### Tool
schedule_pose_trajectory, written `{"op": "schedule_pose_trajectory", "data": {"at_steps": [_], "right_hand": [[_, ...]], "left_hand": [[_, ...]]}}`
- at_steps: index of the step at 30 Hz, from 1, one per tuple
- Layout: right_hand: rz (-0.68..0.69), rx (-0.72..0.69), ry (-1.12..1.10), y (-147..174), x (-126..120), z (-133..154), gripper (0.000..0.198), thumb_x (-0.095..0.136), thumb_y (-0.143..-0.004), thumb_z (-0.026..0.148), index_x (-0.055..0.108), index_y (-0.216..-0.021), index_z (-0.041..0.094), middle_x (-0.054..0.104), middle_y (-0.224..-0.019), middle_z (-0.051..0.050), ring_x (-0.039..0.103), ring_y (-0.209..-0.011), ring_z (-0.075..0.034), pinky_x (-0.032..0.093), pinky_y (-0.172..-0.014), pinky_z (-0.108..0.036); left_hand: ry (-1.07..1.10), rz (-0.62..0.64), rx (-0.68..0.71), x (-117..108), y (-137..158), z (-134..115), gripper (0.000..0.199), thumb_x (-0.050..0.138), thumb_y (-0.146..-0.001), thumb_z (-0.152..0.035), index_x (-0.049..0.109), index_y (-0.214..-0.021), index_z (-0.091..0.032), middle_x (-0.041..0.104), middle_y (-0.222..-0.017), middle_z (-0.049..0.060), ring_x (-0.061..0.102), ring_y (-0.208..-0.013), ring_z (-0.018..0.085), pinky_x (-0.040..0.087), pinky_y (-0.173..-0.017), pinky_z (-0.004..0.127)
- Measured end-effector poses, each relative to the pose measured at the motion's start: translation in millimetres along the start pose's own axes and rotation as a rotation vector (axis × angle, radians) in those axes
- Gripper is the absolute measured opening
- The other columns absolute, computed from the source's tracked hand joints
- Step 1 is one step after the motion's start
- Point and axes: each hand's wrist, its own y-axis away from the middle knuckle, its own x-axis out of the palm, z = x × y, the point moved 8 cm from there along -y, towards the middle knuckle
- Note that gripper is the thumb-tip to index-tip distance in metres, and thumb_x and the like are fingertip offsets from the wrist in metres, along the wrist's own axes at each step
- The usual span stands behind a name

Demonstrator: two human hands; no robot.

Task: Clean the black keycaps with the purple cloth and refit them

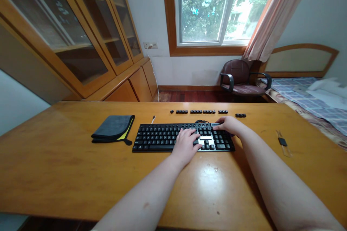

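A black keyboard (157, 138) lies flat on the wooden table. Its top row shows bare switch spots where keycaps are off. My left hand (186, 143) rests across the keys right of its middle, fingers spread and partly covering them. At the upper right corner, my right hand (230, 125) grips the keyboard's edge, thumb on top and the other fingers mostly hidden behind it. Beyond the keyboard, loose black keycaps (196, 112) stand in small groups in a row, with a single keycap (171, 111) at the left end and another group (240, 115) at the right.
A folded grey cloth (112, 127) with a yellow inside lies left of the keyboard. Near it is a thin white stick (153, 119) with a dark end. To the right lies a keycap puller (282, 142). Past the wooden table (67, 173) stands a chair (238, 75).
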Motion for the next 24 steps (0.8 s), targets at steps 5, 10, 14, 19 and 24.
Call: {"op": "schedule_pose_trajectory", "data": {"at_steps": [5, 10, 14, 19, 24], "right_hand": [[-0.055, -0.032, 0.028, -5.4, -1.3, -1.9, 0.048, 0.078, -0.052, 0.043, 0.067, -0.091, 0.018, 0.068, -0.080, -0.007, 0.061, -0.061, -0.017, 0.046, -0.046, -0.022], [-0.084, -0.070, 0.046, -6.5, -0.2, 0.3, 0.045, 0.079, -0.051, 0.041, 0.068, -0.088, 0.018, 0.068, -0.081, -0.007, 0.060, -0.061, -0.016, 0.044, -0.045, -0.020], [-0.048, -0.062, 0.023, -1.9, -4.5, 0.6, 0.045, 0.072, -0.058, 0.048, 0.068, -0.092, 0.020, 0.067, -0.075, -0.006, 0.055, -0.046, -0.012, 0.042, -0.039, -0.021], [-0.394, 0.037, 0.039, -5.1, -58.3, -29.4, 0.040, 0.056, -0.074, 0.049, 0.066, -0.099, 0.019, 0.066, -0.068, -0.006, 0.058, -0.049, -0.015, 0.044, -0.046, -0.025], [-0.541, 0.191, 0.262, -16.2, -91.1, -71.3, 0.034, 0.056, -0.073, 0.041, 0.067, -0.098, 0.020, 0.068, -0.089, -0.012, 0.063, -0.080, -0.025, 0.046, -0.066, -0.032]], "left_hand": [[-0.028, 0.014, 0.004, 2.2, -1.6, 0.5, 0.035, 0.067, -0.070, -0.033, 0.062, -0.104, -0.026, 0.055, -0.120, 0.004, 0.044, -0.117, 0.023, 0.019, -0.107, 0.049], [-0.020, 0.013, 0.010, 2.7, -0.8, 2.2, 0.035, 0.066, -0.071, -0.034, 0.061, -0.105, -0.026, 0.055, -0.121, 0.005, 0.043, -0.117, 0.023, 0.019, -0.107, 0.049], [-0.019, 0.019, 0.004, 0.7, -0.9, 1.5, 0.033, 0.064, -0.073, -0.034, 0.062, -0.104, -0.026, 0.055, -0.121, 0.005, 0.044, -0.117, 0.023, 0.020, -0.107, 0.049], [-0.002, 0.023, 0.000, -2.3, -1.2, -0.7, 0.031, 0.064, -0.073, -0.033, 0.062, -0.104, -0.025, 0.055, -0.121, 0.005, 0.045, -0.116, 0.023, 0.021, -0.107, 0.047], [0.003, 0.020, -0.006, -1.9, -0.6, -0.6, 0.031, 0.063, -0.074, -0.033, 0.062, -0.103, -0.025, 0.055, -0.121, 0.005, 0.045, -0.116, 0.023, 0.020, -0.107, 0.048]]}}
